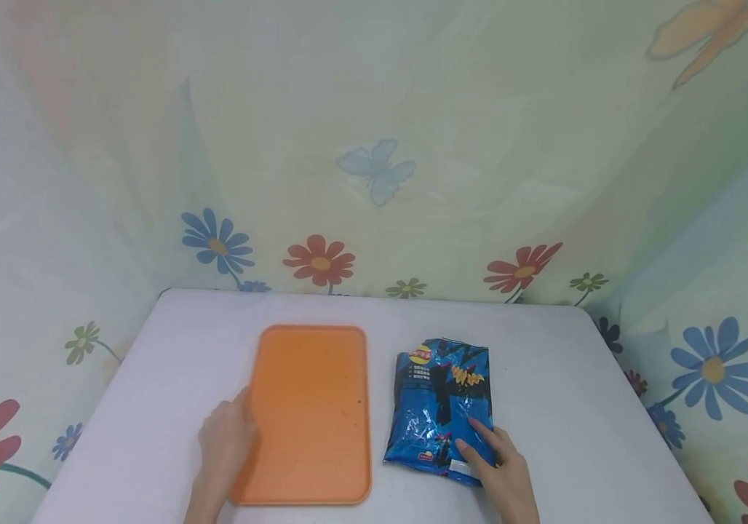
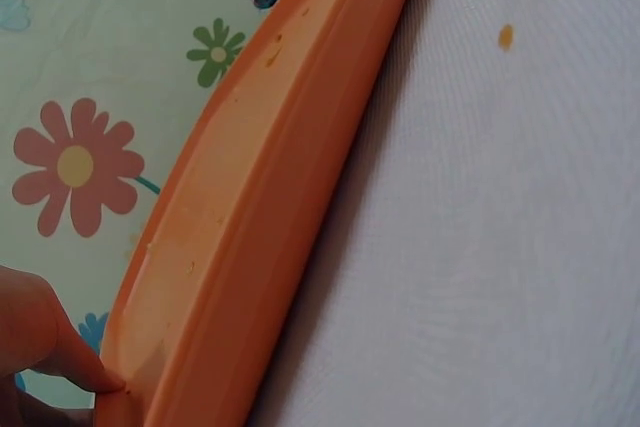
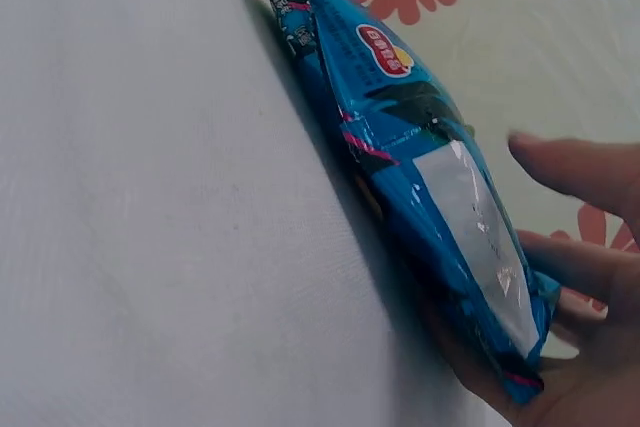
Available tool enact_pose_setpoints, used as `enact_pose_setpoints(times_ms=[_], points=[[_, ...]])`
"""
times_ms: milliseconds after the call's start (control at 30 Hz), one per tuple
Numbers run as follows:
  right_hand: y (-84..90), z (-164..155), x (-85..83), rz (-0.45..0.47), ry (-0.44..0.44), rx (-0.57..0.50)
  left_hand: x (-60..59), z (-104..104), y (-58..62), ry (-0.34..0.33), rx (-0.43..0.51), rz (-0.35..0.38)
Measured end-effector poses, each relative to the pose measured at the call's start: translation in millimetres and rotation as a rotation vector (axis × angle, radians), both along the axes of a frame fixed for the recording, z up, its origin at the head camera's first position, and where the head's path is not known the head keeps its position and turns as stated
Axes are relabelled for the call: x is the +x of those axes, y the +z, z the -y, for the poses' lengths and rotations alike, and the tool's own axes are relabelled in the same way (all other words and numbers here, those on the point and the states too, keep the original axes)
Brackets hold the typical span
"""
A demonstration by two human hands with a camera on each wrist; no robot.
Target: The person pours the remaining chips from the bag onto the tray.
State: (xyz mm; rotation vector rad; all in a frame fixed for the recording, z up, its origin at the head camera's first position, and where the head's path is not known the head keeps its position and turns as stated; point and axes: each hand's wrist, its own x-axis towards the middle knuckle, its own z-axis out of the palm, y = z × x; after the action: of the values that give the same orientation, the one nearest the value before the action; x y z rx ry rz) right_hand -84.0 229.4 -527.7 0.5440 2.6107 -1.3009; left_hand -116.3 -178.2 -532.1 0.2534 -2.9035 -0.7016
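Right hand (image 1: pixel 503 477) on the near right corner of the blue chip bag (image 1: pixel 441 406); fingers (image 3: pixel 575 169) extended over the top face, palm under the near edge, loosely cupping it rather than clamped; bag lies flat on the white table (image 1: pixel 583 407), just right of the orange tray (image 1: pixel 308 411), small gap between them; yellow-red logo at the bag's far end. Left hand (image 1: pixel 225 444) at the tray's left rim, near half; fingertip (image 2: pixel 75 362) touching the rim, fingers fairly straight, not wrapped around it; tray flat on the table, nothing in it but a few dark specks. Floral cloth backdrop (image 1: pixel 374 182) behind and to both sides of the tray.
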Motion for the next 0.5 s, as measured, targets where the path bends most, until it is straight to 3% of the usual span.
enact_pose_setpoints(times_ms=[233, 500], points=[[0.8, 3.4, 1.3, -0.021, 0.090, 0.050, -1.7, -0.8, -0.1, 0.012, 0.011, 0.003], [-6.4, 9.5, 1.2, 0.035, 0.052, 0.038, -1.5, -1.8, 1.7, 0.020, 0.013, 0.027]])
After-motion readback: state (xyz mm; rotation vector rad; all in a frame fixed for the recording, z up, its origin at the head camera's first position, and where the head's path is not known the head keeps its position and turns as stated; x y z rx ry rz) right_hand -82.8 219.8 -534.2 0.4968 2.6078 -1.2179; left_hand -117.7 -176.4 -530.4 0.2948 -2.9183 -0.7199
